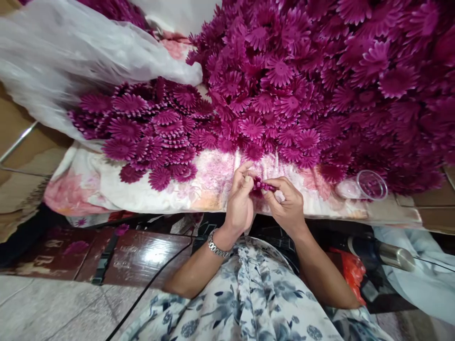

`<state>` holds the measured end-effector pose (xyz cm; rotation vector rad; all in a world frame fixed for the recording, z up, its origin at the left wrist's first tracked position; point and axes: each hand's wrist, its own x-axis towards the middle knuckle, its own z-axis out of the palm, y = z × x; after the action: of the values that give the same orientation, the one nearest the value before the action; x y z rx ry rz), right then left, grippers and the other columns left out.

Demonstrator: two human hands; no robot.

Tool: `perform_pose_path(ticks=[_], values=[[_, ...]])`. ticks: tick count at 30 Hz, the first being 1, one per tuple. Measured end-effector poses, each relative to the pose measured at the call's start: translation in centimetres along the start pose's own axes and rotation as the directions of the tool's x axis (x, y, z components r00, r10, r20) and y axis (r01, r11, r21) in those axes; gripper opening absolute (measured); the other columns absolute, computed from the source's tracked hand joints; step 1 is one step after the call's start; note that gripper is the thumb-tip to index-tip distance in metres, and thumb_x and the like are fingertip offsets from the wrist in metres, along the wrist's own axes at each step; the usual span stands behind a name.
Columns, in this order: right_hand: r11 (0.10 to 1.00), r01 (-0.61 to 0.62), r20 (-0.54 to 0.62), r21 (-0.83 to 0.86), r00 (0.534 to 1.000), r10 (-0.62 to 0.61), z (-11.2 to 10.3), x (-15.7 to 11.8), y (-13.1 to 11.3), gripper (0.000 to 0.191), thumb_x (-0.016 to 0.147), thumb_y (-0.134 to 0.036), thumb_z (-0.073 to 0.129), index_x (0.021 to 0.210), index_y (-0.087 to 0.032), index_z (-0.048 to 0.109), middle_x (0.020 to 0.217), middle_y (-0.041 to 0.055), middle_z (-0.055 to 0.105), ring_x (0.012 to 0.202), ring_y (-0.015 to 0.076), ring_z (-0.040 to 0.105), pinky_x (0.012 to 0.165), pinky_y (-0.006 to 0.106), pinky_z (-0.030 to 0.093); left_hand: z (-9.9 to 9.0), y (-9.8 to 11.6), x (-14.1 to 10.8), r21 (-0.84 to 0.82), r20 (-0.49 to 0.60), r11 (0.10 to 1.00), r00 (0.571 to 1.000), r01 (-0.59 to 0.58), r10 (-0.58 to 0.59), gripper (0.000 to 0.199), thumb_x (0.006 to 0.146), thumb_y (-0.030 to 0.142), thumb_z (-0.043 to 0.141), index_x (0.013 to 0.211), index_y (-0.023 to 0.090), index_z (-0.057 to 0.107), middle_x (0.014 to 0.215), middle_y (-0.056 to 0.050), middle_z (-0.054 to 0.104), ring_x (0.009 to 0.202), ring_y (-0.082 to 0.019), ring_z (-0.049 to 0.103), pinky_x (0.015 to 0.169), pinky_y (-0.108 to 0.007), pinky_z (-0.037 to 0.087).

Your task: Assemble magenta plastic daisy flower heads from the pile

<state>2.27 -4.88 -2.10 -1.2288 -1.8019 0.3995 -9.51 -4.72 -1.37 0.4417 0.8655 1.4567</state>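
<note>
Left hand (241,203) upright (watch (215,244) at wrist) | right hand (287,204) angled inward | both pinching purple flower (259,184)

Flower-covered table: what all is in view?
Large flower pile: uncountable, magenta, centre to right
Smaller flower pile: many, magenta, left
Held flowers: unclear number, magenta, between both hands
Loose flower: at least one, magenta, by strap
Plastic bag: one, whitish, upper left
Tablecloth: one, white with pink, under flowers
Container: one, clear, right front
Bench: one, brown, lower left
Strap: one, dark, across bench
Cable: one, black, lower left
Tube: one, dark and silver, lower right
Crumpled plastic: one, red, beside tube
Watch: one, silver, left wrist
Shirt: one, white and blue, bottom
Left hand: one, bare, centre
Right hand: one, bare, centre
</note>
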Motion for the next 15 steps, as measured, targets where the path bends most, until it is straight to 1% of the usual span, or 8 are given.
perform_pose_path(ticks=[2,4,6,8,10,11,13,15], values=[[0.991,0.062,-0.100,-0.115,0.992,-0.074,0.2,-0.1,0.4,0.018,0.085,-0.014,0.051,0.098,-0.021,0.062,0.079,0.0026,0.063,0.073,0.0145,0.061,0.067,0.029,0.053,0.2,-0.1,-0.3,-0.024,-0.005,0.999,1.000,0.021,-0.021,0.019,0.080,0.022,0.059,0.099,0.022,0.063,0.092,0.000,0.060,0.088,-0.011,0.054,0.085,-0.023,0.041],[0.953,0.146,-0.139,-0.266,0.972,-0.188,0.2,-0.4,0.9,0.023,0.083,-0.011,0.051,0.101,-0.022,0.061,0.083,0.0042,0.064,0.077,0.0162,0.062,0.069,0.031,0.054,0.3,-0.2,-0.5,-0.085,0.019,0.983,0.987,0.164,-0.163,0.014,0.080,0.023,0.059,0.094,0.019,0.063,0.092,-0.002,0.062,0.086,-0.012,0.056,0.082,-0.025,0.044],[0.897,0.241,-0.112,-0.371,0.947,-0.300,0.2,-0.9,1.3,0.027,0.082,-0.010,0.053,0.105,-0.022,0.060,0.085,0.0055,0.064,0.080,0.0173,0.062,0.070,0.032,0.054,0.2,-0.1,-0.5,-0.155,0.054,0.930,0.943,0.333,-0.329,0.010,0.080,0.023,0.059,0.085,0.016,0.063,0.084,-0.002,0.062,0.076,-0.012,0.058,0.072,-0.024,0.047],[0.872,0.317,-0.050,-0.374,0.932,-0.360,0.0,-1.4,1.2,0.029,0.081,-0.010,0.057,0.108,-0.022,0.060,0.090,0.0071,0.065,0.083,0.0181,0.062,0.072,0.033,0.054,0.0,0.1,-0.4,-0.208,0.071,0.885,0.909,0.417,-0.411,0.006,0.077,0.017,0.060,0.082,0.014,0.063,0.077,-0.002,0.063,0.065,-0.010,0.057,0.061,-0.021,0.046],[0.904,0.331,0.019,-0.269,0.941,-0.338,-0.5,-1.8,0.6,0.029,0.080,-0.014,0.060,0.109,-0.021,0.060,0.096,0.0088,0.064,0.088,0.0196,0.062,0.075,0.035,0.054,-0.3,0.4,-0.3,-0.223,0.070,0.889,0.916,0.400,-0.395,0.019,0.072,0.008,0.058,0.088,0.015,0.065,0.076,-0.001,0.065,0.061,-0.009,0.057,0.055,-0.019,0.045],[0.934,0.301,0.050,-0.194,0.953,-0.297,-0.8,-1.8,0.2,0.028,0.080,-0.016,0.060,0.108,-0.021,0.060,0.097,0.0091,0.064,0.090,0.0201,0.062,0.076,0.036,0.054,-0.4,0.5,-0.2,-0.211,0.077,0.897,0.922,0.388,-0.380,0.027,0.071,0.005,0.056,0.094,0.016,0.066,0.079,-0.002,0.066,0.062,-0.009,0.058,0.054,-0.018,0.044],[0.980,0.191,0.073,-0.062,0.980,-0.187,-1.4,-1.6,-0.4,0.022,0.083,-0.019,0.059,0.105,-0.021,0.061,0.095,0.0080,0.064,0.089,0.0191,0.062,0.075,0.036,0.054,-0.7,0.7,-0.1,-0.159,0.089,0.916,0.929,0.369,-0.359,0.038,0.070,0.004,0.054,0.104,0.017,0.065,0.086,-0.004,0.070,0.065,-0.010,0.060,0.055,-0.019,0.045],[0.997,0.081,0.045,-0.004,0.996,-0.080,-1.7,-1.1,-0.7,0.016,0.085,-0.021,0.057,0.100,-0.021,0.062,0.089,0.0058,0.063,0.083,0.0163,0.062,0.072,0.033,0.054,-0.8,0.7,-0.1,-0.109,0.092,0.930,0.935,0.351,-0.343,0.041,0.071,0.005,0.053,0.109,0.017,0.065,0.094,-0.006,0.071,0.072,-0.012,0.063,0.059,-0.020,0.046]])
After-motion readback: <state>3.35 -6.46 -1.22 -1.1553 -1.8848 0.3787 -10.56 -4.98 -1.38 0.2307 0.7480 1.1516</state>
